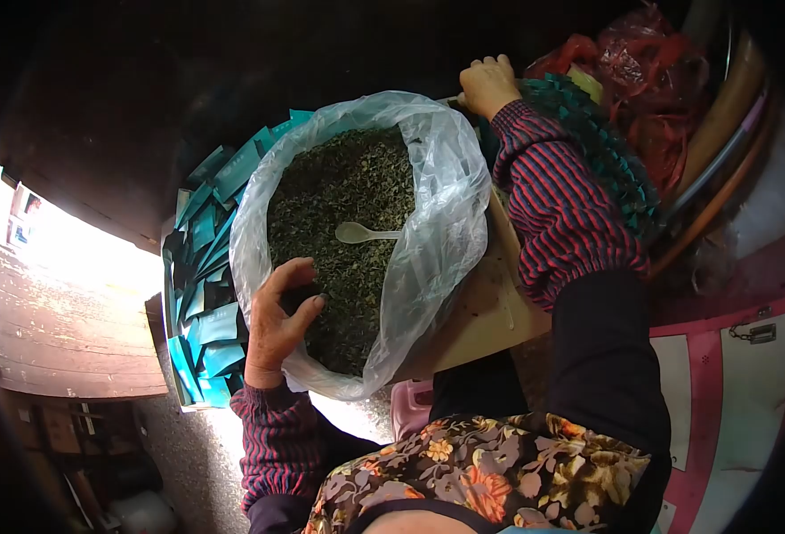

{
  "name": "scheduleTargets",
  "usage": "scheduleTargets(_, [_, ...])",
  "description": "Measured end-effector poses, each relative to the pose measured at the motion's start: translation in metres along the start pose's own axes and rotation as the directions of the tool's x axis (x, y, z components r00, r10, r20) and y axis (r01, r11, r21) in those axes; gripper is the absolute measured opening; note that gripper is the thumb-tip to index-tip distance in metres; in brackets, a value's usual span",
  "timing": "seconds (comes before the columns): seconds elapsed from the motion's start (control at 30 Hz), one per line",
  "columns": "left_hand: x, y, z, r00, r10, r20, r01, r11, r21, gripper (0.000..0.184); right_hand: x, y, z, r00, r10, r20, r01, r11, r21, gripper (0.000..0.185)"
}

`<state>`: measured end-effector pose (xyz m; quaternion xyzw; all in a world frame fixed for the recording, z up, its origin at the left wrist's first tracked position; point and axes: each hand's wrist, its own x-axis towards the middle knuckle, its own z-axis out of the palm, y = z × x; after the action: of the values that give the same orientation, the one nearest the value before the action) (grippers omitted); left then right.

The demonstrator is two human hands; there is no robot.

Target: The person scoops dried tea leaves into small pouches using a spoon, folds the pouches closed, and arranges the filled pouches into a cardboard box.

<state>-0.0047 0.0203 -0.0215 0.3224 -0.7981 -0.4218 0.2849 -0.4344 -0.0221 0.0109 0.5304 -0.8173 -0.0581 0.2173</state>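
A large clear plastic bag (pixel 450 191) stands wide-mouthed in front of me, full of dried, crumbled green leaves (pixel 348 182). On the leaves rests a pale plastic spoon (pixel 354 233), its handle reaching toward the bag's right side. My left hand (pixel 281 320) is at the bag's near left rim, thumb and fingers apart over the leaves, holding nothing. Beyond the bag to the right, my right hand (pixel 490 86) has its fingers curled closed beside a pile of green packets (pixel 601 147). What those fingers hold, if anything, is hidden.
Many teal packets (pixel 219 325) are packed along the bag's left side. A tan board (pixel 490 311) lies under the bag. Red plastic bags (pixel 650 80) sit at the far right, above a pink-framed cabinet (pixel 721 383). A worn wooden surface (pixel 72 329) is at left.
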Motion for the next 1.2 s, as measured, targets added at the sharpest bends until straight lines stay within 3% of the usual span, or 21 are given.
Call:
scheduleTargets(0.13, [0.000, -0.004, 0.000, 1.000, -0.004, -0.003, 0.004, 1.000, 0.000, 0.050, 0.003, 0.000, 0.006, 0.995, -0.094, -0.016, 0.091, 0.990, -0.104, 0.017])
scheduleTargets(0.23, [0.000, -0.003, 0.000, 1.000, -0.007, -0.001, 0.007, 1.000, 0.018, 0.050, 0.007, 0.003, 0.006, 0.990, -0.140, -0.031, 0.138, 0.988, -0.076, 0.018])
scheduleTargets(0.37, [0.001, 0.001, -0.001, 1.000, -0.006, 0.002, 0.005, 0.998, 0.062, 0.050, 0.013, 0.001, 0.011, 0.991, -0.119, -0.068, 0.110, 0.986, -0.127, 0.018])
scheduleTargets(0.53, [0.000, 0.000, -0.001, 1.000, -0.001, 0.003, 0.001, 0.998, 0.057, 0.050, 0.017, 0.000, 0.012, 0.999, -0.039, 0.035, 0.041, 0.997, -0.062, 0.017])
scheduleTargets(0.83, [0.000, 0.006, -0.001, 1.000, 0.010, 0.005, -0.010, 0.996, 0.092, 0.050, 0.009, 0.002, -0.004, 0.995, -0.050, 0.086, 0.048, 0.999, 0.025, 0.024])
scheduleTargets(1.03, [0.000, 0.004, -0.001, 1.000, 0.022, 0.006, -0.022, 0.995, 0.095, 0.049, 0.010, 0.006, 0.003, 0.982, -0.180, 0.060, 0.174, 0.980, 0.099, 0.022])
scheduleTargets(1.2, [0.001, 0.006, -0.001, 1.000, 0.006, 0.002, -0.006, 0.995, 0.102, 0.049, 0.018, 0.018, 0.016, 0.996, -0.087, -0.014, 0.087, 0.996, 0.010, 0.020])
